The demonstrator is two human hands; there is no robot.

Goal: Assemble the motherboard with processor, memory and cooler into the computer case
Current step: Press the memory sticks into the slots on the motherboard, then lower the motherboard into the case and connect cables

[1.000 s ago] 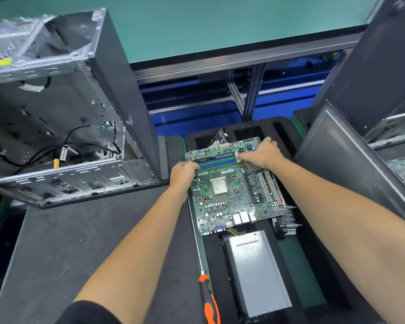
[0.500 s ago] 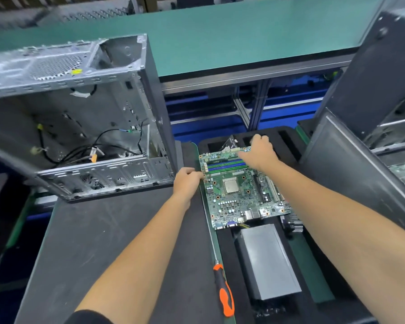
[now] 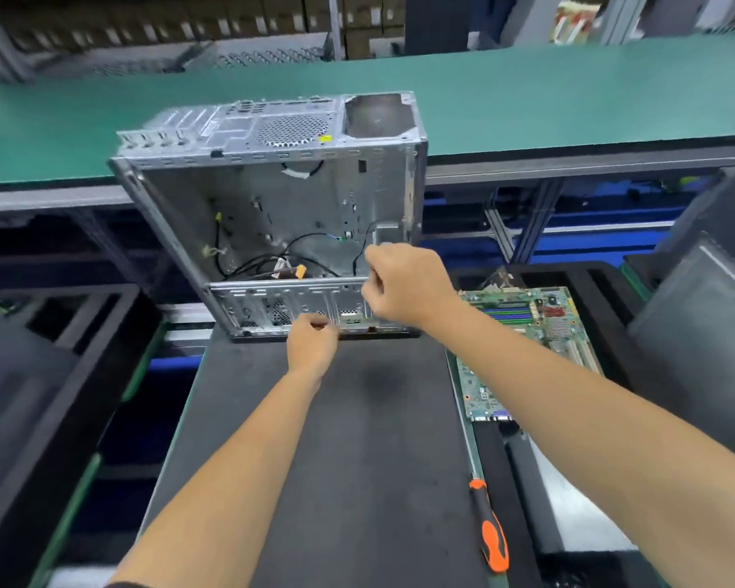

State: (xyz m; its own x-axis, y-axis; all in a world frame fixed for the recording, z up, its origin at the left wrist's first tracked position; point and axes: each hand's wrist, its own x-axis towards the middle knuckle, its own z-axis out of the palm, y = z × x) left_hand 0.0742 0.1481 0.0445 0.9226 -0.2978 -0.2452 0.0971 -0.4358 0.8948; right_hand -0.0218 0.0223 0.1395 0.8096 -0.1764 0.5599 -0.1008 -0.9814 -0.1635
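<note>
Both hands reach the open computer case (image 3: 272,214) with fingers loosely curled on nothing: left hand (image 3: 312,344), right hand (image 3: 404,286); the motherboard (image 3: 527,333) lies apart on the right; loose cables (image 3: 289,261) inside could snag or get trapped beneath it

Count: case (image 3: 272,197) 1 | motherboard (image 3: 527,345) 1 | screwdriver (image 3: 491,532) 1 | hands 2: left (image 3: 312,345), right (image 3: 406,286) | grey mat (image 3: 357,460) 1 | green bench (image 3: 569,91) 1
</note>
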